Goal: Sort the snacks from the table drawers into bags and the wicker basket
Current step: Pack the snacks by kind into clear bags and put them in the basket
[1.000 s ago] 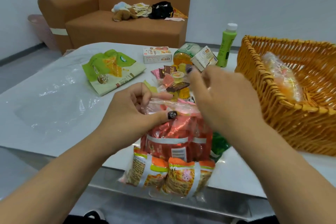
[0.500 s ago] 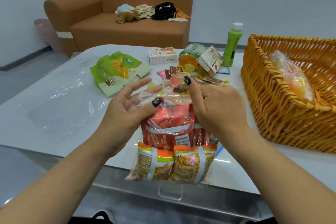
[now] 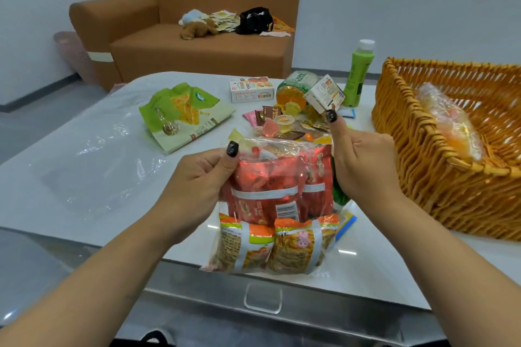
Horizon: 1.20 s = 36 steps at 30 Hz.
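A clear plastic bag (image 3: pixel 270 205) stuffed with red and orange snack packets stands upright at the table's near edge. My left hand (image 3: pixel 197 180) pinches the bag's top left corner. My right hand (image 3: pixel 363 163) grips the top right corner with the thumb raised. A wicker basket (image 3: pixel 439 177) stands on the right with one filled clear bag (image 3: pixel 448 121) inside. Loose small snacks (image 3: pixel 284 127) lie heaped just behind the bag I hold. A closed table drawer (image 3: pixel 262 296) with a clear handle sits below the bag.
A green snack pouch (image 3: pixel 183 113), a white box (image 3: pixel 251 90), a yellow jar (image 3: pixel 293 87), a small carton (image 3: pixel 324 93) and a green bottle (image 3: pixel 359 73) sit on the table. Flat clear bags (image 3: pixel 93 166) lie on the left. A brown sofa (image 3: pixel 197 45) stands behind.
Both hands moved apart to the bag's top corners and now hold its mouth stretched and closed. The bag has risen slightly and stands straighter.
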Motion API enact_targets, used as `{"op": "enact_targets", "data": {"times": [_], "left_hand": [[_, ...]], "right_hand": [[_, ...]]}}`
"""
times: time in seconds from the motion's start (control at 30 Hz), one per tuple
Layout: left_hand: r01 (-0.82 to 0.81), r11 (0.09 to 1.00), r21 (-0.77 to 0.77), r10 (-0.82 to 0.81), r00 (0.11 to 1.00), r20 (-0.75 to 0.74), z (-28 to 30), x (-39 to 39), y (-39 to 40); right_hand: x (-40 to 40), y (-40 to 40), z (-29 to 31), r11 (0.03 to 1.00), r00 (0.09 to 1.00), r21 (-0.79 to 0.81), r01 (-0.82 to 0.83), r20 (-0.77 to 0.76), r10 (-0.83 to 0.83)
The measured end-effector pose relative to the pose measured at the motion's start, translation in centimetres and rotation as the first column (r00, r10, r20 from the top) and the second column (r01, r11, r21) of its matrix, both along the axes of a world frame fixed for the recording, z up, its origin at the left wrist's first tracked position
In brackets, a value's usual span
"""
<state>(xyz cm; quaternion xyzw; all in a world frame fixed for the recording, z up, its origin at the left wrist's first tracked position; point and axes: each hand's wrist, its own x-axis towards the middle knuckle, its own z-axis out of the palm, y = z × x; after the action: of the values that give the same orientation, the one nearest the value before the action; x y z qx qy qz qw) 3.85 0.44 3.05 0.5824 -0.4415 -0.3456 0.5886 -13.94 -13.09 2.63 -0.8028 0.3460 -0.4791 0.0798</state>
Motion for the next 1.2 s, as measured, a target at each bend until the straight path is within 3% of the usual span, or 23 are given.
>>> {"op": "enact_targets", "data": {"times": [0.2,0.33,0.53,0.7,0.8,0.9,1.07,1.2], "left_hand": [[-0.042,0.995,-0.089,0.039,0.999,-0.031,0.9,0.0,-0.1],[0.02,0.995,-0.102,-0.035,0.99,-0.14,1.8,-0.4,-0.1],[0.064,0.996,-0.066,-0.08,0.958,-0.275,1.8,-0.5,-0.2],[-0.017,0.999,-0.034,0.012,0.987,-0.158,0.7,-0.5,-1.3],[-0.013,1.0,-0.023,0.011,0.994,-0.107,1.0,-0.2,-1.5],[-0.008,0.999,-0.047,0.003,0.994,-0.106,1.3,-0.2,-1.3],[-0.024,0.998,-0.052,0.024,1.0,-0.007,2.7,-2.0,0.0],[-0.082,0.992,-0.101,0.08,0.997,-0.016,3.6,-3.7,1.8]], "right_hand": [[0.2,0.2,0.9,0.968,0.955,0.137,-0.209,0.242,0.172],[-0.1,0.9,2.3,0.896,0.881,0.245,-0.37,0.399,0.255],[0.0,1.7,3.1,0.82,0.819,0.324,-0.472,0.506,0.271],[-0.4,0.0,0.8,0.926,0.942,0.273,-0.261,0.284,0.181],[-1.8,-0.4,1.1,0.976,0.978,0.103,-0.193,-0.056,0.199],[-3.0,-0.4,2.4,0.984,0.943,0.022,-0.179,-0.282,0.178],[-4.4,1.9,5.6,0.89,0.875,0.389,-0.238,-0.311,0.37],[-5.0,4.5,7.9,0.694,0.805,0.655,-0.299,-0.217,0.552]]}}
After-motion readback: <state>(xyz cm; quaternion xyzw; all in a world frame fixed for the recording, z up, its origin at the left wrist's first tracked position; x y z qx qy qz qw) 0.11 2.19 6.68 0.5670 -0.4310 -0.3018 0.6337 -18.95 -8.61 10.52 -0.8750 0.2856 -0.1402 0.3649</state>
